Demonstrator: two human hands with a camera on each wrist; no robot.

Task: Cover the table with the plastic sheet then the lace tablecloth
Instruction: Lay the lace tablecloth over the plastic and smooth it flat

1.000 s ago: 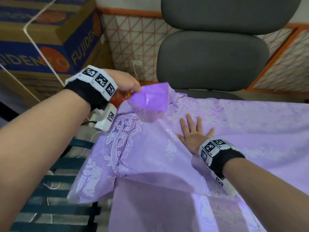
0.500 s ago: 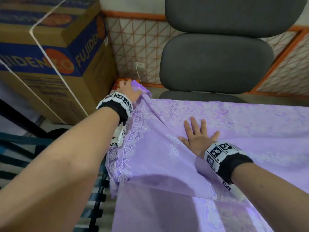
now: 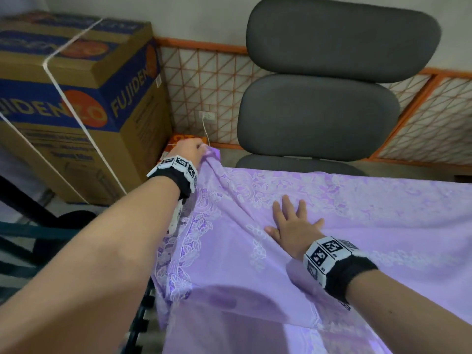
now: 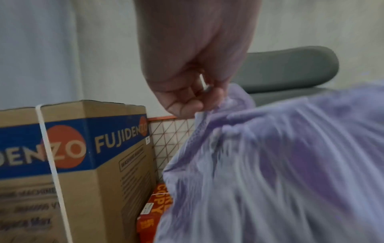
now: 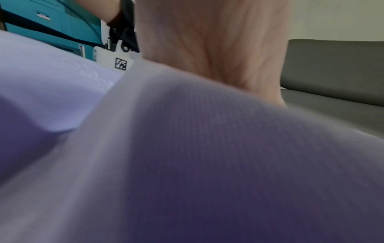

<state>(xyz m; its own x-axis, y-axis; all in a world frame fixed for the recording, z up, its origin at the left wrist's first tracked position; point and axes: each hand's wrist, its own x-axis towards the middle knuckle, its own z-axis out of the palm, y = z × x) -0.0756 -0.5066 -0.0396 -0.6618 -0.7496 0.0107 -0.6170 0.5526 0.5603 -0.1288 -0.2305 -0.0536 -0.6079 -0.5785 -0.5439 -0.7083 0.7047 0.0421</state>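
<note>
Nearest the camera, a smooth, glossy purple plastic sheet [image 3: 229, 335] is seen lying flat over the bench, showing below the near hem of the cloth above it. Over it is spread the pale purple lace tablecloth with white floral embroidery [image 3: 344, 208], which covers the bench top as far as its far edge and hangs in folds over the left side. The right hand [image 3: 293, 226] is laid flat on the tablecloth, palm down, its fingers [image 3: 287, 204] straight and spread, grasping nothing; in the right wrist view only blurred purple cloth and the underside of the wrist can be made out. From under that hand, tight creases are drawn through the cloth toward the far left corner. There the left hand [image 3: 187, 154] is held beyond the bench's corner, and the corner of the tablecloth is pinched between its curled fingers [image 4: 182, 106] and thumb, the cloth bunched and raised where it is gripped. Below and just past that hand, a small orange cardboard box of copy paper [image 4: 153, 212] is seen on the floor. To its left stands a large brown and blue cardboard carton bound with a white strap [image 3: 76, 106]. Behind the bench, a grey padded office chair [image 3: 319, 111] is placed against an orange-framed wire mesh panel [image 3: 204, 80] and the wall.
</note>
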